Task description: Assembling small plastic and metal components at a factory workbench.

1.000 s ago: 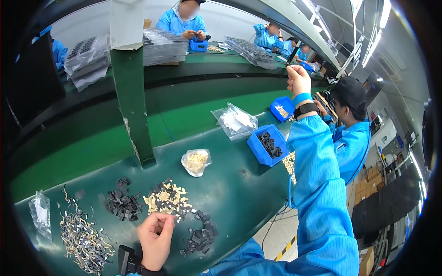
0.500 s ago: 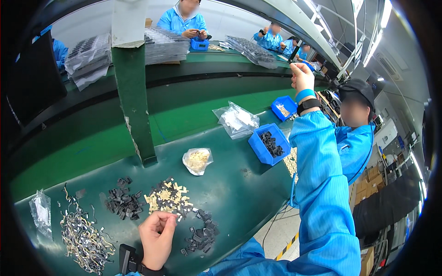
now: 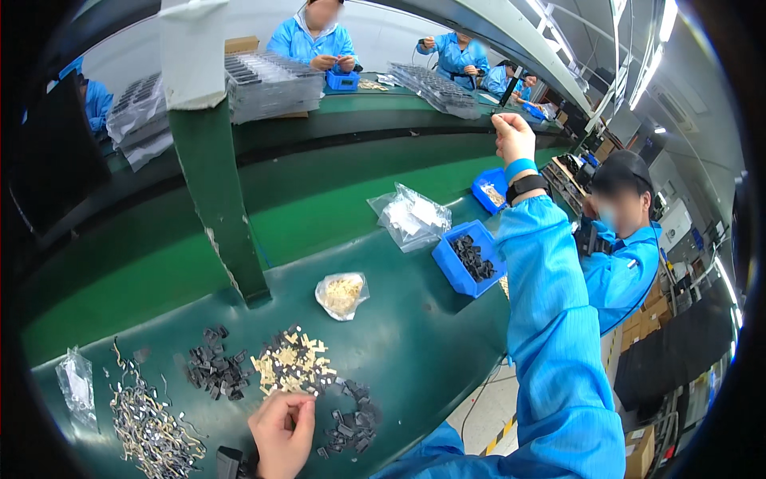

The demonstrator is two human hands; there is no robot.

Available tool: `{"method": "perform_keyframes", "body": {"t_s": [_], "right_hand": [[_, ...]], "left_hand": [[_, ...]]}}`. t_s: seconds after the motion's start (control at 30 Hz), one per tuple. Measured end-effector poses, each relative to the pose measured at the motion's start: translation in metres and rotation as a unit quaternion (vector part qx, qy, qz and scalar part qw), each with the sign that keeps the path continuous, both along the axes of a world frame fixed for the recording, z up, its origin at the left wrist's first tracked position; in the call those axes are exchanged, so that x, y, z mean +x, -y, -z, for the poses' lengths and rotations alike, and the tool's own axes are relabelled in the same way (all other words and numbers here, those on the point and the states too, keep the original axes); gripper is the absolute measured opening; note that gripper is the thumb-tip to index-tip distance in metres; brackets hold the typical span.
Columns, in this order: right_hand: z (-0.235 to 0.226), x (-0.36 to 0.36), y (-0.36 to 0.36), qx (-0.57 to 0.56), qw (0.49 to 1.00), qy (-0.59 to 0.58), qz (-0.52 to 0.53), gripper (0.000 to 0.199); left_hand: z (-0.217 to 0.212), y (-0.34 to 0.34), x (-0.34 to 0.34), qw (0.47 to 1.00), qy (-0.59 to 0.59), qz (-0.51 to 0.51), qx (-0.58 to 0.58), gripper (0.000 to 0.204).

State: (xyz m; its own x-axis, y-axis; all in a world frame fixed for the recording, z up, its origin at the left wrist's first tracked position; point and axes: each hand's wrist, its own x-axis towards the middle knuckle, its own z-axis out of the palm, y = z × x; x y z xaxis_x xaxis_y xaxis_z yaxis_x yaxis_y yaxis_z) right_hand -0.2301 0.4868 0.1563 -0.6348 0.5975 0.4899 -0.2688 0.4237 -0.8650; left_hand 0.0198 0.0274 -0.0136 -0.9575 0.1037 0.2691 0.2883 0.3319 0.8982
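Left hand: thumb and forefinger meet at a small white piece, grip uncertain; short wires lie left, flat beige pieces beyond, black pieces right. Right hand, raised: fingertips together, contents unclear; its sleeve partly hides a blue bin.

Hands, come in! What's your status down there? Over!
Left hand pinched shut, beside cream pieces. Right hand raised, closed. Whether either holds anything, unclear. Dark pieces crowd the cream ones on both sides.
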Motion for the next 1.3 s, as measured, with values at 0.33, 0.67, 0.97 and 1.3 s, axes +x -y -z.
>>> {"method": "perform_keyframes", "body": {"t_s": [0.33,0.67,0.97,1.3], "right_hand": [[0.019,-0.043,0.006,-0.049,0.998,0.009,-0.023,0.009],[0.044,-0.133,-0.028,0.013,0.998,-0.011,0.053,0.010],[0.062,-0.188,-0.054,0.102,0.985,-0.025,0.139,0.018],[0.057,-0.183,-0.087,0.050,0.978,0.020,0.203,0.017]], "left_hand": [[0.006,-0.001,-0.005,1.000,-0.012,0.007,-0.021,0.009],[-0.017,-0.016,-0.006,0.995,-0.009,0.051,-0.082,0.014],[-0.015,-0.022,-0.014,0.982,-0.021,0.081,-0.168,0.018],[-0.010,-0.020,-0.011,0.937,-0.129,0.148,-0.290,0.051]]}}
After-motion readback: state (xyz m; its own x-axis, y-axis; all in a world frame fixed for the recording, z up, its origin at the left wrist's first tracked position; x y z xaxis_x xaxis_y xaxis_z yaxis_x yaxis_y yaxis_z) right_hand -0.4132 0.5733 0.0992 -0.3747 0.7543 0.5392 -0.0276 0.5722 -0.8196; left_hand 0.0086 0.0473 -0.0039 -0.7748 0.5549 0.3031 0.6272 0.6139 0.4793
